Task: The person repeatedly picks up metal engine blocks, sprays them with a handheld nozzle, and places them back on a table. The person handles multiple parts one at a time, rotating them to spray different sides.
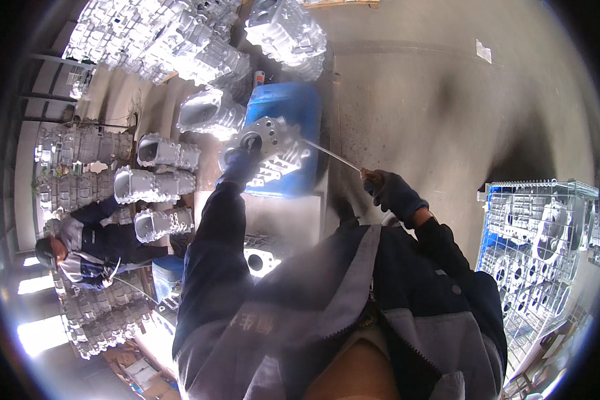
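A silver metal casting [277, 135] with a flat face, round holes and ribs lies on top of a blue plastic drum [285, 99]. My left hand [243, 167], in a dark blue glove, grips the casting's near left side beside its large round hole; some of the fingers are hidden. To the right, my gloved right hand [397, 193] is closed around the brown handle of a long, thin metal hand tool, perhaps a file [335, 156]. The tool's shaft slants up to the left, and its far end meets the casting's right edge.
Larger housings [210, 113] stand left of the drum, with a big stack [160, 40] behind. At far left a co-worker [80, 247] handles a curved thin item. A wire cage [533, 253] of castings stands right. Another casting [260, 259] lies below my left arm.
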Action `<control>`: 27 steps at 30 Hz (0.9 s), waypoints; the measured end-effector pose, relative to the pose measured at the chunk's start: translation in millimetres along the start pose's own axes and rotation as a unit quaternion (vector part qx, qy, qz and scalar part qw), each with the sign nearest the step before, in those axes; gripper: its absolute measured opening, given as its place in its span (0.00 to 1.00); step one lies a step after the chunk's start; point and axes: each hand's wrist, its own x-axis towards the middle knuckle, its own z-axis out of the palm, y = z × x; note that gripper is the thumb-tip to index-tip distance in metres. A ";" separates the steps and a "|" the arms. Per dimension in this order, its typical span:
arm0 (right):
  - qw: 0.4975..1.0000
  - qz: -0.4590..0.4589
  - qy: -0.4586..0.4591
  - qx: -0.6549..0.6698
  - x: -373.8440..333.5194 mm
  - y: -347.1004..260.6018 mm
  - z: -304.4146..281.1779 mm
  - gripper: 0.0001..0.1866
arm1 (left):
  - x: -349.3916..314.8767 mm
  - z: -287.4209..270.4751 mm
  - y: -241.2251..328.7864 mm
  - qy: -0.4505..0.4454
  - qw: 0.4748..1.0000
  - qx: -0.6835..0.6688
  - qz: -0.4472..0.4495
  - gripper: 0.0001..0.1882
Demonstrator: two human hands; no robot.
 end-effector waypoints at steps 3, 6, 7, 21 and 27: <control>0.994 0.046 0.023 0.094 -20.0 16.9 6.0 0.14 | -15.7 -11.8 11.4 0.094 0.992 0.007 0.086 0.42; 0.989 0.080 -0.020 0.119 -39.7 35.4 14.6 0.23 | -22.7 -20.5 52.1 0.048 0.987 -0.149 -0.040 0.43; 0.989 0.072 -0.025 0.127 -43.4 40.3 16.0 0.27 | -17.6 -25.1 63.3 0.016 0.973 -0.210 -0.095 0.43; 0.993 0.050 -0.009 0.103 -78.3 -11.6 1.0 0.27 | -1.9 -9.5 83.0 -0.002 0.966 -0.179 -0.188 0.21; 1.000 -0.013 0.004 -0.026 -57.2 -12.4 1.7 0.28 | 1.4 -28.9 78.6 -0.119 0.939 -0.254 -0.197 0.47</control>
